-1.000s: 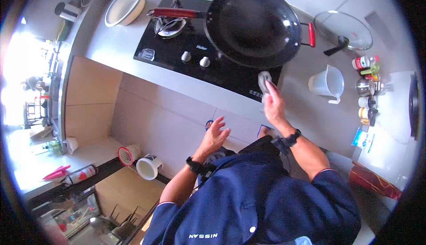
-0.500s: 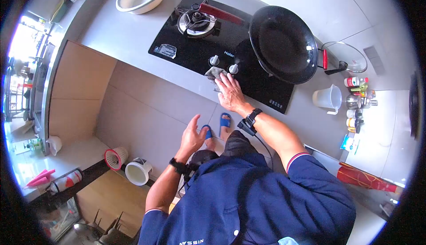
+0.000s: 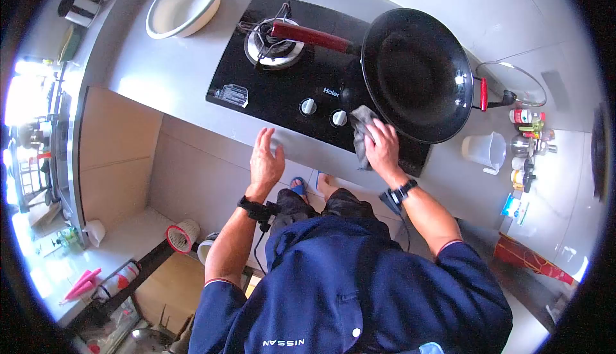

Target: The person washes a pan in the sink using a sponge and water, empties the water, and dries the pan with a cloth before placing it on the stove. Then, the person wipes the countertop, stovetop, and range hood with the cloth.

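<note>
My right hand [image 3: 382, 145] grips a grey cloth [image 3: 362, 137] against the black glass of the gas stove [image 3: 301, 84]. The cloth lies just right of the right-hand white knob [image 3: 339, 118], below the rim of a large black wok [image 3: 420, 75]. The wok's dark red handle [image 3: 311, 35] reaches left over the stove toward the bare left burner [image 3: 274, 45]. Near the counter's front edge, my left hand [image 3: 265, 163] is raised with its fingers apart, and nothing is in it.
A white basin [image 3: 184, 4] stands on the counter left of the stove. To the right are a glass lid [image 3: 523, 84], a clear plastic jug [image 3: 484, 151] and several seasoning bottles [image 3: 521, 145]. A red-rimmed basket [image 3: 182, 236] stands low at the left.
My right hand and the cloth have moved right along the stove, past the knobs toward the wok. My left hand has risen toward the counter edge. The view has shifted a little.
</note>
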Demonstrator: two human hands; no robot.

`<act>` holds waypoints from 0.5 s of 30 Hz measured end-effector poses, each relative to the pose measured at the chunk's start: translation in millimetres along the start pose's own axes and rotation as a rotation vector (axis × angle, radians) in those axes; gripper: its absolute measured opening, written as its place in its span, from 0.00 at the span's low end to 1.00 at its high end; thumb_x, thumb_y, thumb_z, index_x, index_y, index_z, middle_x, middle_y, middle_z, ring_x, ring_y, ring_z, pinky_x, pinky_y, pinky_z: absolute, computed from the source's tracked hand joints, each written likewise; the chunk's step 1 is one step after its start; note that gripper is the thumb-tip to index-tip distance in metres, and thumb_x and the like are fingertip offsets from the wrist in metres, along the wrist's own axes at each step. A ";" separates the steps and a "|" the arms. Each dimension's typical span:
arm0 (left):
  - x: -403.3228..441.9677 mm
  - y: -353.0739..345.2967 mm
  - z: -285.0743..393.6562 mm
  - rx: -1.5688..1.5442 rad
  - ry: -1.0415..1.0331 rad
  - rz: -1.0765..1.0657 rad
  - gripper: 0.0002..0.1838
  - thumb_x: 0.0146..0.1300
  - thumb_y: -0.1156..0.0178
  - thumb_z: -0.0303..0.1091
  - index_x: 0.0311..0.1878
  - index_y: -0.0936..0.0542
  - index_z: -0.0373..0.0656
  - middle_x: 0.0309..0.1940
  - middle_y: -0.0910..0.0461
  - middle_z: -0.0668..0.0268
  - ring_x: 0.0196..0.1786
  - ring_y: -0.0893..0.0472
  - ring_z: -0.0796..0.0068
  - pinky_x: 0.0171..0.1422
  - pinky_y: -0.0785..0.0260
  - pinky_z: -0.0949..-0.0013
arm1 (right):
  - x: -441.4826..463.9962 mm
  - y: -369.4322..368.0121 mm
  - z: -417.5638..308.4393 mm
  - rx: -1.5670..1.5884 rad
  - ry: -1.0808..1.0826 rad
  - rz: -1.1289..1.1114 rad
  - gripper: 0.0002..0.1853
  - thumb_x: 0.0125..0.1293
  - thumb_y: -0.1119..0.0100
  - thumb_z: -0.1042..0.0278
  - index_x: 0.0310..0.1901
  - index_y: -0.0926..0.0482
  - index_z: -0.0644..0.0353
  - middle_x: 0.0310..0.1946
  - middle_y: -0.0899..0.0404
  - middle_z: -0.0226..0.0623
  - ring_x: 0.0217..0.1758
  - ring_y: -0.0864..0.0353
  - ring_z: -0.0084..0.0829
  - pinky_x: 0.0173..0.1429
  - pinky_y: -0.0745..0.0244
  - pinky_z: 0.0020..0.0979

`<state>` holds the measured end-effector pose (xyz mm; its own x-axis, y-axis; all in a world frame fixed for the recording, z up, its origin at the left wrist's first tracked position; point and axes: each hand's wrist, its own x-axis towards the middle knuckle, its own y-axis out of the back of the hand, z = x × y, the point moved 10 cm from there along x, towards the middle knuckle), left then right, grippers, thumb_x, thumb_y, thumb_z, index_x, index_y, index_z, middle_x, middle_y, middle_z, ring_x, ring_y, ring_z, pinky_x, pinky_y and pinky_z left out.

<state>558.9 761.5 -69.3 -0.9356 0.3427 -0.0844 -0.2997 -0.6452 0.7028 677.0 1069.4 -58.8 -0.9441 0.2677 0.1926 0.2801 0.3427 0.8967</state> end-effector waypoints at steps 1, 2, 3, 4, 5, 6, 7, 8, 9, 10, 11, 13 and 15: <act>7.9 3.9 0.6 0.004 -0.012 0.006 0.26 0.64 0.41 0.28 0.67 0.29 0.41 0.70 0.32 0.45 0.72 0.31 0.44 0.74 0.36 0.52 | 18.1 -5.3 -2.0 0.068 0.004 0.063 0.17 0.65 0.36 0.66 0.54 0.20 0.56 0.53 0.17 0.46 0.52 0.17 0.50 0.55 0.22 0.47; 15.0 4.7 1.5 -0.030 -0.021 -0.002 0.26 0.64 0.40 0.27 0.67 0.29 0.40 0.69 0.30 0.46 0.72 0.30 0.45 0.76 0.38 0.54 | 36.1 -12.8 -3.7 0.121 -0.102 0.012 0.17 0.65 0.36 0.65 0.55 0.21 0.55 0.49 0.16 0.47 0.48 0.16 0.51 0.50 0.21 0.46; 20.7 4.9 6.4 -0.042 -0.030 -0.023 0.26 0.64 0.40 0.27 0.67 0.29 0.40 0.69 0.30 0.46 0.72 0.31 0.46 0.76 0.38 0.54 | 51.8 -19.7 -5.4 0.172 -0.210 -0.035 0.18 0.66 0.36 0.63 0.57 0.22 0.54 0.45 0.15 0.48 0.44 0.14 0.53 0.45 0.19 0.46; 25.0 6.2 13.4 -0.053 -0.041 -0.045 0.26 0.64 0.40 0.26 0.67 0.28 0.40 0.69 0.29 0.47 0.72 0.31 0.46 0.76 0.37 0.54 | 63.9 -27.9 -5.6 0.215 -0.241 -0.021 0.19 0.67 0.35 0.61 0.58 0.22 0.52 0.44 0.15 0.49 0.42 0.14 0.53 0.43 0.19 0.45; 29.3 5.1 18.6 -0.064 -0.055 -0.069 0.26 0.64 0.40 0.26 0.67 0.28 0.40 0.69 0.29 0.47 0.72 0.31 0.47 0.76 0.37 0.54 | 73.1 -34.2 -4.9 0.257 -0.272 -0.004 0.20 0.68 0.35 0.59 0.59 0.23 0.51 0.42 0.14 0.50 0.39 0.14 0.52 0.41 0.19 0.44; 33.5 3.8 23.5 -0.069 -0.080 -0.086 0.26 0.63 0.40 0.25 0.66 0.28 0.39 0.69 0.30 0.48 0.73 0.31 0.48 0.76 0.37 0.55 | 78.9 -34.9 -7.8 0.371 -0.300 -0.006 0.23 0.69 0.36 0.58 0.62 0.26 0.54 0.45 0.15 0.50 0.44 0.14 0.48 0.46 0.20 0.42; 41.7 1.6 29.1 -0.100 -0.118 -0.113 0.26 0.62 0.40 0.23 0.65 0.26 0.39 0.70 0.30 0.49 0.73 0.31 0.48 0.76 0.36 0.55 | 84.6 -35.5 -10.8 0.485 -0.329 -0.006 0.26 0.70 0.38 0.57 0.65 0.28 0.57 0.49 0.16 0.50 0.48 0.14 0.43 0.51 0.20 0.39; 49.3 -3.2 34.3 -0.125 -0.150 -0.172 0.26 0.62 0.40 0.22 0.65 0.26 0.40 0.70 0.30 0.49 0.73 0.31 0.47 0.75 0.36 0.55 | 90.3 -36.1 -13.9 0.597 -0.360 -0.002 0.29 0.71 0.39 0.56 0.69 0.31 0.61 0.52 0.16 0.50 0.52 0.15 0.39 0.55 0.21 0.36; 57.0 -0.4 51.6 -0.154 -0.182 -0.231 0.26 0.61 0.40 0.22 0.64 0.25 0.41 0.70 0.30 0.50 0.73 0.31 0.47 0.75 0.35 0.55 | 86.8 -32.7 -15.8 0.558 -0.312 0.076 0.30 0.72 0.40 0.57 0.70 0.33 0.63 0.55 0.17 0.50 0.55 0.16 0.38 0.59 0.22 0.35; 67.7 -2.7 70.3 -0.204 -0.209 -0.314 0.26 0.61 0.40 0.21 0.64 0.25 0.42 0.70 0.30 0.50 0.72 0.30 0.46 0.74 0.34 0.55 | 84.4 -1.7 -35.8 0.650 -0.249 0.254 0.26 0.69 0.36 0.65 0.66 0.26 0.60 0.52 0.19 0.50 0.47 0.16 0.35 0.50 0.20 0.39; 76.4 -9.5 85.8 -0.154 -0.387 -0.325 0.25 0.61 0.40 0.21 0.64 0.24 0.43 0.70 0.30 0.51 0.72 0.30 0.45 0.75 0.35 0.54 | 70.2 2.2 -28.8 0.443 -0.327 0.277 0.21 0.69 0.37 0.66 0.62 0.24 0.61 0.46 0.16 0.49 0.43 0.15 0.39 0.44 0.20 0.40; 84.4 -38.7 122.9 0.009 -0.720 -0.477 0.23 0.63 0.41 0.24 0.62 0.22 0.46 0.71 0.31 0.53 0.73 0.32 0.46 0.76 0.36 0.51 | 29.9 -10.1 -0.3 0.299 -0.522 0.240 0.14 0.70 0.38 0.63 0.50 0.21 0.62 0.38 0.16 0.48 0.39 0.15 0.44 0.41 0.22 0.42; 82.7 -64.1 151.0 0.097 -0.954 -0.611 0.19 0.67 0.42 0.33 0.61 0.20 0.47 0.70 0.30 0.56 0.73 0.34 0.48 0.75 0.37 0.49 | -7.8 -27.7 18.1 0.006 -0.682 0.034 0.11 0.71 0.40 0.60 0.39 0.23 0.61 0.32 0.19 0.46 0.36 0.18 0.49 0.38 0.24 0.44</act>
<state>528.9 934.3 -14.7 -0.1021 0.9885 0.1114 -0.6028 -0.1506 0.7835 679.7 1074.1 -92.4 -0.6144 0.7854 -0.0749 0.3106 0.3281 0.8921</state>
